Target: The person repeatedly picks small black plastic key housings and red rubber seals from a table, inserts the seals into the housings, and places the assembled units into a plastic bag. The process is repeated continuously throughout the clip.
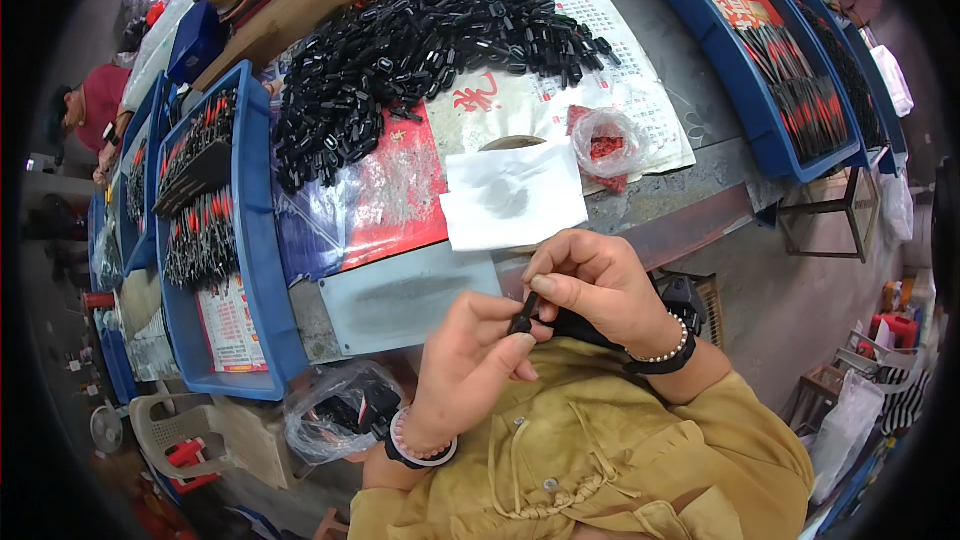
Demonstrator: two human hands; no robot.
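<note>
A small, slim black piece (523, 316) is held in front of my chest, just off the table's near edge; its exact kind is too small to tell. The fingers of my left hand (475, 365) pinch its lower, wider end. Thumb and fingertips of my right hand (597, 285) close on its upper end. Beyond my hands lie sheets of white paper (515, 200) with a grey smudge. A large heap of glossy black small parts (400, 65) spreads over printed sheets at the back of the table.
Blue trays (270, 280) with rows of black and red-tipped pieces stand at the left; another blue tray (735, 80) sits at the right. A clear plastic cup (608, 140) rests beside the paper. A plastic bag (335, 410) hangs below the left tray. A person (95, 115) is at the far left.
</note>
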